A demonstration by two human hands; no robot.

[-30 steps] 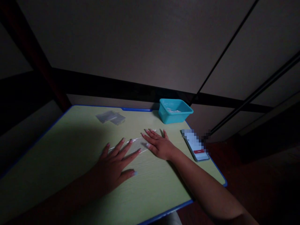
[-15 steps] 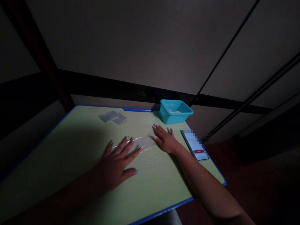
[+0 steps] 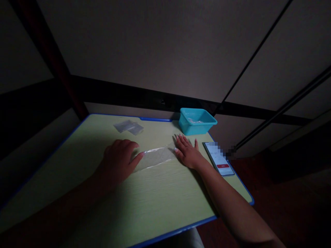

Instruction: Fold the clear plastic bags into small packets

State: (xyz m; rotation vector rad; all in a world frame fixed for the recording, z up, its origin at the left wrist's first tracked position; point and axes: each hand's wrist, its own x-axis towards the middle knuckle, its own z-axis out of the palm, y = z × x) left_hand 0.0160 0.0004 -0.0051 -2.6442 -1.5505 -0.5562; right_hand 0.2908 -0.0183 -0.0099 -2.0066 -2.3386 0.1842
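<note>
A clear, flat plastic bag or sleeve [image 3: 156, 157] lies stretched lengthwise across the table between my two hands. My right hand [image 3: 188, 153] rests flat with its fingers spread, pressing on the bag's right end. Over at the left end is my left hand [image 3: 120, 160], palm down. Its fingers are loosely bent and its thumb stands apart from them, with the thumb tip at the bag's upper edge. The bag's far left end is partly hidden behind this hand.
Two small clear plastic packets [image 3: 128, 127] overlap at the back left of the pale green table [image 3: 160, 196], which has a blue rim. A turquoise basket [image 3: 195, 129] with clear plastic inside stands at the back right. A phone [image 3: 219, 161] lies by the right edge.
My left hand has gone from flat and spread on the bag to bent fingers, shifting left and uncovering more of the bag. My right hand stays in place. The view has shifted slightly.
</note>
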